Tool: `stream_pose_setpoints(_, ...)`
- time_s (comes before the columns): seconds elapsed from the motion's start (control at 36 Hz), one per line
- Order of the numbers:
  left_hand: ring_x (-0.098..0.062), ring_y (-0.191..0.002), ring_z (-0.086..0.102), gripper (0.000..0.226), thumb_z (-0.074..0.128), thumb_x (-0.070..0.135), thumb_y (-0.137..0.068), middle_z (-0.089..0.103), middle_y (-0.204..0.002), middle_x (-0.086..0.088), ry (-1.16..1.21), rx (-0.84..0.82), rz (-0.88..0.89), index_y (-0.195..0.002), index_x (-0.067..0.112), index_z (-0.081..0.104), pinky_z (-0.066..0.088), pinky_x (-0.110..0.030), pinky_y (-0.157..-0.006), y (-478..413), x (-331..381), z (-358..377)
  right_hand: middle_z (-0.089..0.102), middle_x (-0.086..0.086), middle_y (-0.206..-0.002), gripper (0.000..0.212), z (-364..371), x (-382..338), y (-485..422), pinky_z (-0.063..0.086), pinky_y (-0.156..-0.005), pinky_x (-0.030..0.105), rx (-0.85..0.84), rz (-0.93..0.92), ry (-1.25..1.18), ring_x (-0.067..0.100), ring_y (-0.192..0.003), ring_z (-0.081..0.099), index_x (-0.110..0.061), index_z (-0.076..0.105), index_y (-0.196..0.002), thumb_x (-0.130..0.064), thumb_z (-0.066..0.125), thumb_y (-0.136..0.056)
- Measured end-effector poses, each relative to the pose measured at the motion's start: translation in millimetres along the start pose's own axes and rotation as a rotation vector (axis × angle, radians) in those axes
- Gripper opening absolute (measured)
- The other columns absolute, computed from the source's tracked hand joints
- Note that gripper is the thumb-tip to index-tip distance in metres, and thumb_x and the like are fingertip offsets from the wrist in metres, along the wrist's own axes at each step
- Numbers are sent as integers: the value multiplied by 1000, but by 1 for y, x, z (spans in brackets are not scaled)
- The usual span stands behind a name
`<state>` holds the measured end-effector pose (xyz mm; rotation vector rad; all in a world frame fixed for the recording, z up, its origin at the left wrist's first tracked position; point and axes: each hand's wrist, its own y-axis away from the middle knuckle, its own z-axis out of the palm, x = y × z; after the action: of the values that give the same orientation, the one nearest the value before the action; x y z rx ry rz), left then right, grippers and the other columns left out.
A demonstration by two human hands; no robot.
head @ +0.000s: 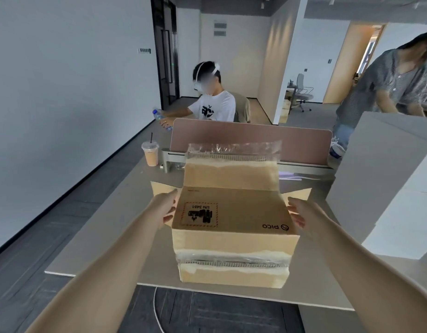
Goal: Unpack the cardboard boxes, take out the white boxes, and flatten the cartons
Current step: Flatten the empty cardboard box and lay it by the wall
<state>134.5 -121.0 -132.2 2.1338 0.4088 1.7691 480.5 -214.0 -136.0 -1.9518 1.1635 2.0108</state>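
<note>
Cardboard carton (234,243) is sitting at the near edge of the desk (106,236), dead centre in front of the person. There's only the head view, so here goes.

The carton's long axis runs left to right across the body. The left hand (170,209) is flat against its left short end and the right hand (296,215) is against the right one. Neither grip is really closed: the fingers are straight-ish and just pressing the sides, nothing curled round anything. Both hands look about equally near, so whatever comes next is a two-handed squeeze from the ends, with the carton straight ahead between the palms.

The carton is already open. The far flap (231,173) stands upright with loose clear tape along its top, the side flaps stick out behind each hand, and the near flap looks folded down the front, though I'm not sure.

The opening is filled flush by a brown printed face (231,207) reading PICO and UN 3481. I can't tell if that's an inner box or a liner, and no white box shows in there. My guess is the contents have yet to come out, and it looks like a snug fit, so the carton could ride up with them.

On the right of the desk is a stack of white boxes (388,188). Further back there's an iced drink cup (150,153) beside a pinkish divider screen (251,138). One person is seated beyond the screen and another is leaning in at the right.
</note>
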Motion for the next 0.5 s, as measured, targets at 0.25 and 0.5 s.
stream_pose_setpoints(0.25,-28,-94,68,42,52,47,-96,71,-104,-11,-101,-207,-70,-111,10,66,56,-37,-76,15,-6,2,69,11,-95,28,7,8,13,57,-70,32,-108,61,140,24,-79,67,-5,61,-104,-32,60,-94)
stream_pose_setpoints(0.5,-29,-95,68,38,61,48,-88,71,-103,-11,-3,-63,216,-98,12,66,51,-45,-92,11,42,13,60,8,-84,37,-11,-21,19,45,-65,32,69,-121,-3,22,-76,56,-3,65,-106,-35,67,-87)
